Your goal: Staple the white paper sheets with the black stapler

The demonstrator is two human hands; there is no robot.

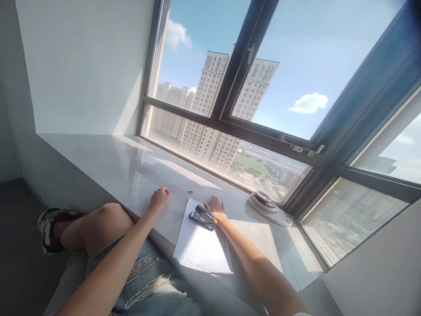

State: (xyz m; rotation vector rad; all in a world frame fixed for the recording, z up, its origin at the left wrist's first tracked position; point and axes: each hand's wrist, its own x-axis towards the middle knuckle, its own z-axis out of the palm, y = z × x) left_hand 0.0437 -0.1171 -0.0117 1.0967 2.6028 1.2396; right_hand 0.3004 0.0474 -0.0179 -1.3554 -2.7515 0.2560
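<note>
A black stapler [204, 219] with an orange mark lies on a sheaf of white paper [204, 254], which rests on the glossy window sill. My right hand [217, 209] is open, palm down on the sill beside the stapler, with its fingers stretched out and its wrist close to the stapler's orange end. To the left of the paper, my left hand [160, 199] is closed over the sill with its fingers curled in. What it holds, if anything, is hidden. Between the hands, just beyond the paper, sits a small dark strip that looks like staples [190, 192].
A stack of plates or discs [263, 202] stands at the right, near the window corner. The window frame [197, 156] borders the far edge of the tiled sill [134, 175]. My bent leg [105, 219] is against the sill's near edge.
</note>
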